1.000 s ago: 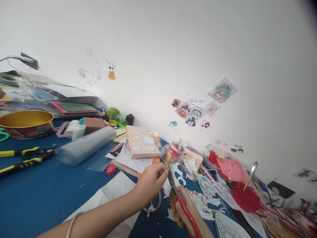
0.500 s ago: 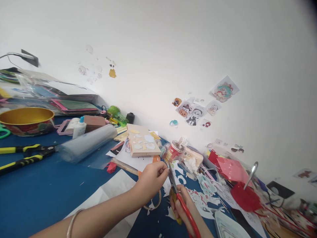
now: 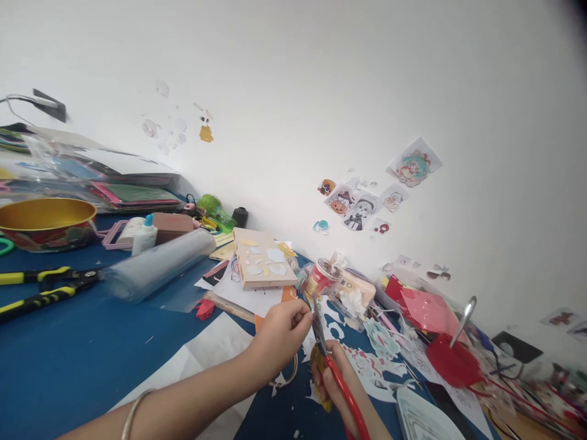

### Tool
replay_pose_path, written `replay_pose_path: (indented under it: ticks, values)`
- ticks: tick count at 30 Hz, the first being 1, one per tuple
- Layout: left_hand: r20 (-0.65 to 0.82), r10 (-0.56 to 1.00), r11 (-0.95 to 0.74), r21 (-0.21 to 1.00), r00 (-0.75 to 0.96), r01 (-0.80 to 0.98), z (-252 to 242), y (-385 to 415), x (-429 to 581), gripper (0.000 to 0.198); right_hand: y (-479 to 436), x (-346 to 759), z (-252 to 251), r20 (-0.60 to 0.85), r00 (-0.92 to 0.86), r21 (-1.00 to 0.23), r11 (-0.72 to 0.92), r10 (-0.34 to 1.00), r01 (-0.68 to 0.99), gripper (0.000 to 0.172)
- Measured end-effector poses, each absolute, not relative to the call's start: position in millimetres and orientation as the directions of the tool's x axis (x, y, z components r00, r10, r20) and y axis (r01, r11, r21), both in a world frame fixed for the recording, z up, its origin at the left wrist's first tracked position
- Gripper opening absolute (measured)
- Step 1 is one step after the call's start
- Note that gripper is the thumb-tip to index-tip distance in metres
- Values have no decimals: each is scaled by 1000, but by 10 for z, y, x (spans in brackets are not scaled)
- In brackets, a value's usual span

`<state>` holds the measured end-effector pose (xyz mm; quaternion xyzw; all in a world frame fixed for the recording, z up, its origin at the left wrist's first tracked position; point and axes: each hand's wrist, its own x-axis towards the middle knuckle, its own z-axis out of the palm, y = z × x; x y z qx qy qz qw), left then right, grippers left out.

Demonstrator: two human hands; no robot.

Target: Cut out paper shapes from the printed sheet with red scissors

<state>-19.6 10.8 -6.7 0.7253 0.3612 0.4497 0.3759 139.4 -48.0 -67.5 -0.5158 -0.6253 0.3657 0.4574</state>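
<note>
I face a white wall, softly lit, with paper drawings stuck right of centre and a dark wall plate upper left; a blue counter fills the lower left.

We note, on blue table: bowl, pliers toward left edge; roll beside pliers; sheet toward near edge.

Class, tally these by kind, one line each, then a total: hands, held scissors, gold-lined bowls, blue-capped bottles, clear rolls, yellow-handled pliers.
Hands: 2 (left hand, right hand)
Held scissors: 1
Gold-lined bowl: 1
Blue-capped bottle: 1
Clear roll: 1
Yellow-handled pliers: 1
Total: 7
</note>
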Motion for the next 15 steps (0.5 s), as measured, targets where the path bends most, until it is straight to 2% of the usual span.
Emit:
replay_pose_path:
  ticks: [7, 12, 15]
  values:
    - [379, 862, -451, 876, 336, 169, -63, 89, -193, 24, -527, 1357, -628, 241, -58, -919, 247, 969, 308, 49]
    - [371, 860, -449, 877, 350, 173, -47, 79, -202, 24, -533, 1344, -588, 202, -59, -933, 210, 978, 291, 51]
    - [353, 864, -432, 886, 359, 169, -31, 70, -207, 25, -516, 1353, -613, 228, -65, -928, 237, 971, 288, 52]
